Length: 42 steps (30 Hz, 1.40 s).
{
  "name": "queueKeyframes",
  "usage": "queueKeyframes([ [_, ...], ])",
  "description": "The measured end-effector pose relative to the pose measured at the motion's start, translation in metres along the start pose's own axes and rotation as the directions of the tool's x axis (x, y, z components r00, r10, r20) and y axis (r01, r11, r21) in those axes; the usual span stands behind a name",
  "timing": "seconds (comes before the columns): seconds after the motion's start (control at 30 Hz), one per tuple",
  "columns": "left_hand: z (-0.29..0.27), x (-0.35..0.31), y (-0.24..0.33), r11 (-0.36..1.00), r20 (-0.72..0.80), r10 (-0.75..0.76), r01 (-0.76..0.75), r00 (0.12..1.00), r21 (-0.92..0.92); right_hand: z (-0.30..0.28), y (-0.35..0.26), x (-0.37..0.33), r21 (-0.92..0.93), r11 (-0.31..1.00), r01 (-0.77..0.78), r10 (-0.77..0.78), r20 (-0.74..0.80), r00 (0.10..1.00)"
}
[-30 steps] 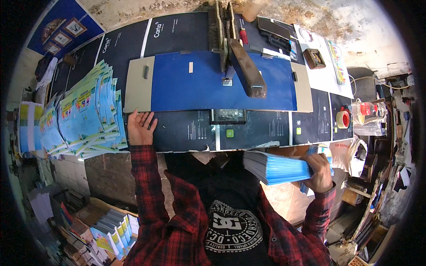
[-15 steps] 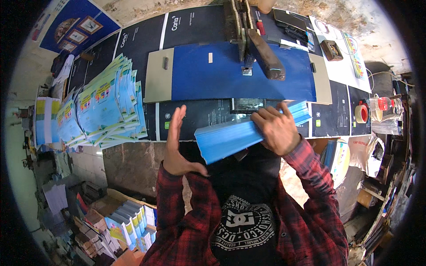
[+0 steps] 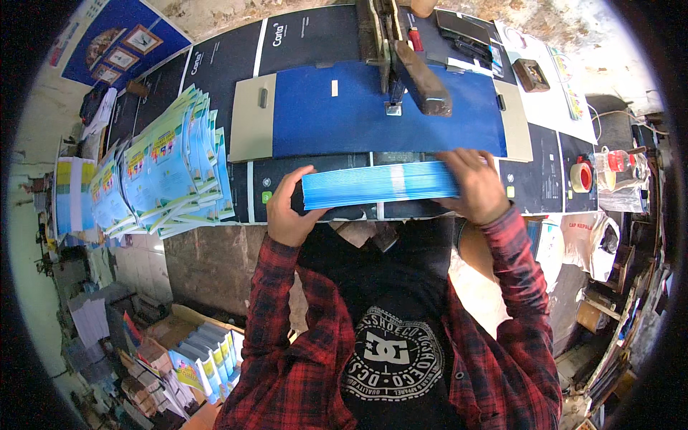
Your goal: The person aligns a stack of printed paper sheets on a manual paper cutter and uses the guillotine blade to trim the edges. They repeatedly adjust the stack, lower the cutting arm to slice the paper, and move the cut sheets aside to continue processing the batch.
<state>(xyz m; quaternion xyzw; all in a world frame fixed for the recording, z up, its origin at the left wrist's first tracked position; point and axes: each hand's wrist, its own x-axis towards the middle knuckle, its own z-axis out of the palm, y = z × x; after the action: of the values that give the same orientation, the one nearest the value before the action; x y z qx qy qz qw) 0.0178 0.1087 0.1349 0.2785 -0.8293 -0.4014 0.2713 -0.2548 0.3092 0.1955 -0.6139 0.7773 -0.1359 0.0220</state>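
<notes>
A thick stack of blue booklets (image 3: 380,188) is held level at the table's front edge, its layered edges facing me. My left hand (image 3: 289,209) cups the stack's left end, thumb low and fingers up. At the opposite end, my right hand (image 3: 476,185) is closed around the stack, slightly blurred. Just beyond lies a blue board (image 3: 315,118) with beige end pieces. Over it reaches the dark arm of a stapler-like machine (image 3: 426,79). To my left, overlapping piles of light-blue and green printed sheets (image 3: 161,168) cover the table.
A red-handled tool (image 3: 415,37) and a black device (image 3: 464,29) lie at the back. On the right are a tape roll (image 3: 582,178), a plastic jar with a red lid (image 3: 618,160) and a small wooden box (image 3: 532,76). Bundled booklets (image 3: 204,362) stand low on the left.
The stack has turned from slanted to level and moved left. My left hand has closed in on its left end; my right hand has shifted to its right end.
</notes>
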Motion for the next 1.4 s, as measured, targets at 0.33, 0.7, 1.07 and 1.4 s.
queueKeyframes([
  [0.33, 0.059, -0.022, 0.003, 0.832, -0.093, -0.114, 0.044, 0.989, -0.554, 0.060, 0.033, -0.062, 0.834, 0.551, -0.037, 0.363, -0.199, 0.910],
  [0.7, 0.019, 0.037, 0.074, 0.756, 0.382, 0.220, -0.404, 0.898, 0.515, 0.058, 0.036, -0.073, 0.900, 0.428, -0.081, 0.442, -0.130, 0.887],
  [1.07, 0.040, 0.046, 0.053, 0.769, 0.488, 0.196, -0.442, 0.851, 0.461, 0.069, 0.034, -0.083, 0.745, 0.648, -0.158, 0.421, -0.177, 0.890],
  [1.4, -0.036, -0.048, 0.064, 0.955, 0.207, 0.206, -0.243, 0.956, 0.171, 0.112, -0.018, -0.119, 0.858, -0.511, 0.046, 0.368, 0.171, 0.914],
])
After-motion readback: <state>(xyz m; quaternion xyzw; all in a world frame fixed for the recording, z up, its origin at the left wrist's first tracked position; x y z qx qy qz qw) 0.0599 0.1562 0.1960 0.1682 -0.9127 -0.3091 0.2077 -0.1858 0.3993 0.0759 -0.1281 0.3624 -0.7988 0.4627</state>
